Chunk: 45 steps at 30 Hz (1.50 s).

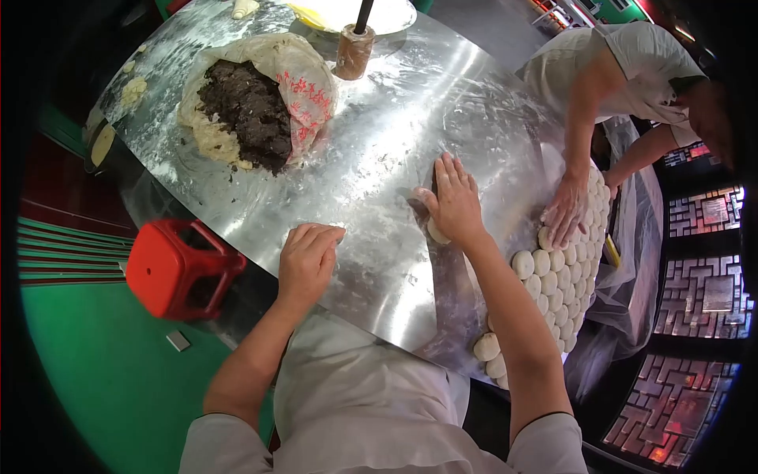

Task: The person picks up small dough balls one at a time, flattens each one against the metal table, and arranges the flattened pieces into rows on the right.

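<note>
My right hand [455,204] lies flat on the metal tabletop [379,189], fingers stretched forward and thumb out to the left. From under its palm edge peeks a pale dough ball [437,232], mostly covered by the hand. Close to the front edge of the table, my left hand [308,259] is closed, with its fingers curled together. What it holds, if anything, is hidden. To the right of my right arm, round dough buns [546,283] sit packed in rows.
A dark filling mass [246,110] rests in a plastic bag [312,87] at the left. Behind it stand a brown cylinder with a dark rod [354,52] and a flour-filled basin [387,17]. A co-worker's hand [567,209] touches the buns. A red stool [170,268] stands lower left.
</note>
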Tool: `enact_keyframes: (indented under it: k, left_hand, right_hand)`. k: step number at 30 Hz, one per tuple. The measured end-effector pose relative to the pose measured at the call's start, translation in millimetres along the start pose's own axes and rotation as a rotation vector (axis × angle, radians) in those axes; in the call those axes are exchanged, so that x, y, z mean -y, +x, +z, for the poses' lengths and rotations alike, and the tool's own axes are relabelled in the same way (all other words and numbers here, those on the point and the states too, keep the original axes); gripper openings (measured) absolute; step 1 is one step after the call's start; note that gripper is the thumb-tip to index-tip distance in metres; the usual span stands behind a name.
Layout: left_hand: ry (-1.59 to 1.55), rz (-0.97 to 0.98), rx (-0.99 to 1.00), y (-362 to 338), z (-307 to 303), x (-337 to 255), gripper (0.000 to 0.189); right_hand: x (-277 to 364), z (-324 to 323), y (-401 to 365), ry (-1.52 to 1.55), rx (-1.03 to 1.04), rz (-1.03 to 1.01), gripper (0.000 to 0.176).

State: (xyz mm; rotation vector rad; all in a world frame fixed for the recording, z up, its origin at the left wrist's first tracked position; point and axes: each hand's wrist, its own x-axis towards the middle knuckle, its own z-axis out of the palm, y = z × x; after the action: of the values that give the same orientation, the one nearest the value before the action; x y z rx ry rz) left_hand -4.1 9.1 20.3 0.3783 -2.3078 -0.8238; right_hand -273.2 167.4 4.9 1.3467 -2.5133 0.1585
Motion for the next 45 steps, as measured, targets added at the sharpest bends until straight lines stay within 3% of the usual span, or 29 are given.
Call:
enact_keyframes:
  k: [2,6,8,11,14,15,16,18,22,24,27,28,30,31,33,36,39,41,42,45]
  left_hand:
    - [-0.002,0.002,-0.007,-2,1,2,0.022]
    - [-0.021,0.01,-0.003,-1,1,0,0.023]
    - [-0.011,-0.001,-0.014,-2,1,0,0.023]
    - [-0.017,-0.002,-0.009,0,-1,-3,0.022]
    - [0.016,-0.011,0.001,0,0,-3,0.022]
    - [0.012,-0.004,0.004,0,1,-4,0.022]
    - [0.006,-0.02,0.005,-1,1,-4,0.021]
    - [0.001,-0.031,0.006,-2,2,-3,0.021]
    - [0.031,-0.017,0.009,-4,3,-3,0.02]
    - [0.031,0.004,-0.006,0,1,0,0.02]
    - [0.014,0.023,0.001,-4,2,-1,0.021]
    - [0.032,0.012,0.008,-4,1,0,0.021]
    - [0.021,0.007,0.019,-3,3,1,0.022]
    - [0.023,0.019,0.032,-2,3,1,0.022]
    - [0.015,0.023,0.046,-2,3,1,0.023]
    - [0.037,0.039,0.067,-1,2,0,0.023]
    - [0.054,0.047,0.077,-1,3,1,0.023]
    - [0.056,0.022,0.078,-3,4,0,0.023]
    - [0.058,0.033,0.082,-3,4,-1,0.023]
    - [0.059,0.013,0.093,-2,4,-4,0.022]
  right_hand:
    - [-25,-7,-8,0.36,0.13,0.051,0.06]
    - [-1,-54,-62,0.43,0.16,0.116,0.042]
    - [21,-67,-86,0.765,0.104,0.102,0.03]
    - [40,-91,-98,0.691,0.183,-0.04,0.028]
    - [43,-93,-88,0.692,0.139,0.053,0.031]
    - [47,-101,-77,0.741,0.293,0.181,0.04]
    - [53,-90,-70,0.739,0.286,0.182,0.04]
    - [70,-57,-61,0.263,-0.019,-0.03,0.058]
    - [71,-31,-63,0.188,0.076,-0.006,0.074]
    - [50,-35,-70,0.449,0.13,0.05,0.071]
    - [41,-74,-104,0.446,0.217,0.048,0.061]
    - [40,-62,-128,0.672,0.195,0.146,0.054]
    - [37,-80,-146,0.886,0.29,0.309,0.054]
    - [21,-83,-147,0.862,0.266,0.334,0.054]
    - [-15,-88,-141,0.66,-0.128,0.156,0.051]
    - [-81,-97,-133,0.383,-0.279,0.219,0.043]
    - [-125,-97,-142,0.365,-0.239,0.232,0.037]
    - [-146,-92,-145,0.325,0.038,0.39,0.033]
    - [-152,-89,-139,0.327,0.029,0.398,0.033]
    - [-166,-80,-115,0.18,0.035,0.212,0.037]
